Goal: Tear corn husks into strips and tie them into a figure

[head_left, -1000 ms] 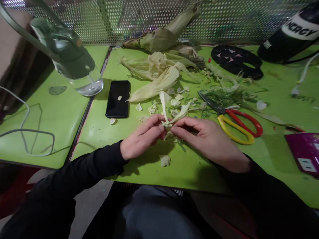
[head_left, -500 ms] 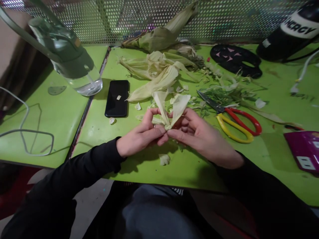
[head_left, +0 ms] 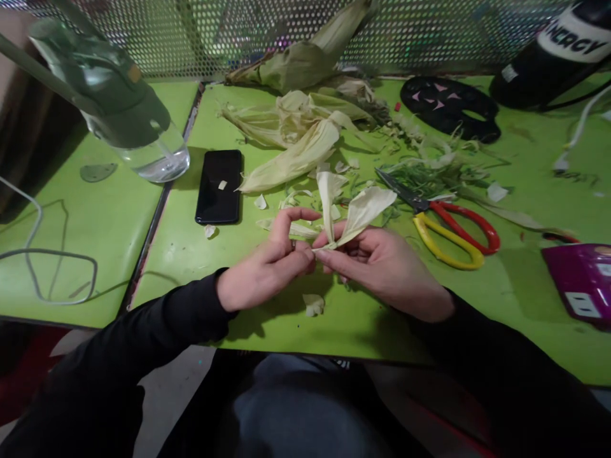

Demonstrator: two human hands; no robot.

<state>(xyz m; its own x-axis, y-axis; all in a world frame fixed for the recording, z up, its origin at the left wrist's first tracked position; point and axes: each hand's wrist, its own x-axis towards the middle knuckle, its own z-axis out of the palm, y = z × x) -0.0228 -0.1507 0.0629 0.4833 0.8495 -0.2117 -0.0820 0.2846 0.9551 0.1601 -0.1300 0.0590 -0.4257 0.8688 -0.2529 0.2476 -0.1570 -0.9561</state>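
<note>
Between my hands is a small piece of corn husk (head_left: 365,211) with pale petal-like strips spreading upward. My right hand (head_left: 389,267) pinches its gathered base between thumb and fingers. My left hand (head_left: 272,262) pinches a thin end sticking out on the left, its index finger arched above. Beyond them lie larger dried corn husks (head_left: 298,156) and a heap of green and pale shreds (head_left: 434,172). Scissors (head_left: 443,229) with one red and one yellow handle rest to the right of my right hand. A torn husk scrap (head_left: 314,305) lies just in front of me.
Left of the husks are a black phone (head_left: 219,186) and a water bottle (head_left: 143,127). At the right stand a dark bottle (head_left: 529,70), a black palette-shaped plate (head_left: 449,108) and a purple packet (head_left: 577,280). A perforated metal panel (head_left: 191,44) edges the green table (head_left: 382,331).
The husk piece has tilted right, its strips spread wider apart. My left hand has drawn slightly left, away from my right, and a thin end now shows between them. The view has shifted a little.
</note>
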